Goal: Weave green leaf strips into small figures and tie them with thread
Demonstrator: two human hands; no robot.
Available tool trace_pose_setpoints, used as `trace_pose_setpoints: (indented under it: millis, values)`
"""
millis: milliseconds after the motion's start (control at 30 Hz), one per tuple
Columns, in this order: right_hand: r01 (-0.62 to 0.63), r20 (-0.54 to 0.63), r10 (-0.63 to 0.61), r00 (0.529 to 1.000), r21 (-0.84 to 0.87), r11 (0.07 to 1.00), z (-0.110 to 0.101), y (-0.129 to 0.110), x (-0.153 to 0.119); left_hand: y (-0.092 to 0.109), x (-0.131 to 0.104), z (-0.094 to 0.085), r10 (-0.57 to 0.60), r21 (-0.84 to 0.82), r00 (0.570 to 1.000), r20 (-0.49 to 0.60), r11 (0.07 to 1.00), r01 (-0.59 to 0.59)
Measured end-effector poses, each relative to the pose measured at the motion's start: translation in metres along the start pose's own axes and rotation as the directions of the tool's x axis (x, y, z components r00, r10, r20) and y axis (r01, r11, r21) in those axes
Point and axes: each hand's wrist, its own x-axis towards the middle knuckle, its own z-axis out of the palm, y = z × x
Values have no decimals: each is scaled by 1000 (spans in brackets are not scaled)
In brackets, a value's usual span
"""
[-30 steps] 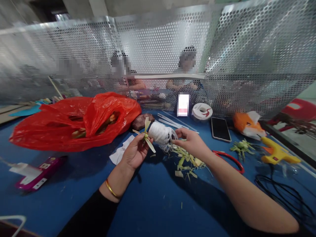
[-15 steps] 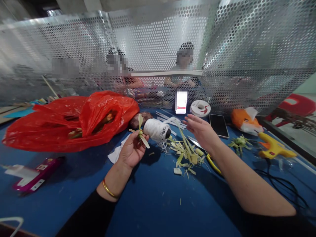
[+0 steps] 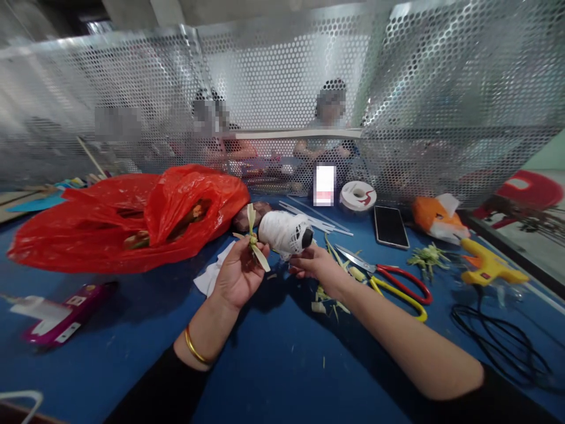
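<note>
Pinched in the fingers of my left hand [image 3: 241,274] is a small pale-green leaf piece [image 3: 253,240] with narrow blades spreading up and down. My right hand [image 3: 315,265] is at the lower right side of a white thread spool [image 3: 285,231], which lies on its side with a black core end. Its fingers are bent together, and whether they hold thread is too small to tell. Leaf scraps [image 3: 331,297] lie partly hidden beneath my right hand and forearm. Scissors [image 3: 379,269] with red and yellow handles rest just right of it.
A red plastic bag [image 3: 128,218] fills the left. A white tape roll [image 3: 358,195], a lit phone [image 3: 324,185] and a dark phone [image 3: 391,227] stand or lie behind. At right are a yellow glue gun [image 3: 489,265] and cable. People sit beyond the perforated metal screen [image 3: 273,70].
My right hand has moved left and down to the spool, its fingers now bent. The scissors' handles are uncovered. The spool has shifted slightly right. My left hand still holds the leaf piece.
</note>
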Motion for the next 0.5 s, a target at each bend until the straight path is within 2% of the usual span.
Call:
trace_pose_setpoints:
  millis: [133,333,500]
  values:
    - [-32,15,31,999,3,999,-10,-8,0,2,3,-2,13,-14,1000,0,1000,-13]
    - [-18,140,35,990,-118,993,-40,-44,-11,8,25,-14,132,-51,991,6,990,-132]
    - [-17,104,28,994,-101,995,-56,-58,-13,9,28,-15,127,-69,992,-13,989,-128]
